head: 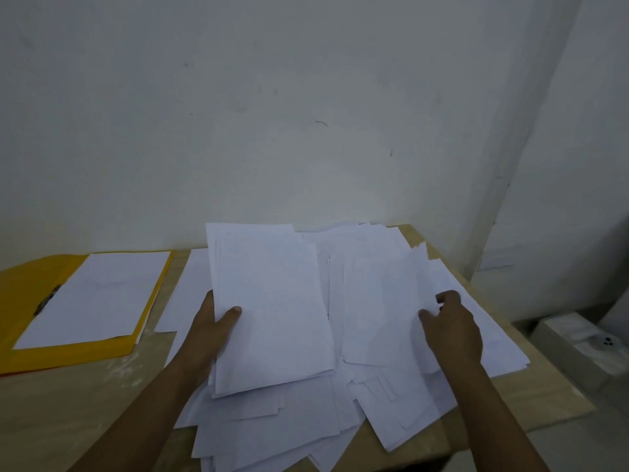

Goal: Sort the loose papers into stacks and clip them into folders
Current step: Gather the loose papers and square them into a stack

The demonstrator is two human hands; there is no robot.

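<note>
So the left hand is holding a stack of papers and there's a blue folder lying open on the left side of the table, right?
Not quite: the folder is yellow, not blue, as the head view shows. The rest holds: it lies open on the left side of the table with a sheet on it, and the left hand holds a stack of papers.

An open yellow card folder (20, 301) holding a white sheet stack (95, 298) lies at the tabletop's (68, 403) left edge — loose white papers (272, 430) sprawl from centre to right edge.

The held stack (272, 308) hides the left hand's (212, 330) fingers.
</note>
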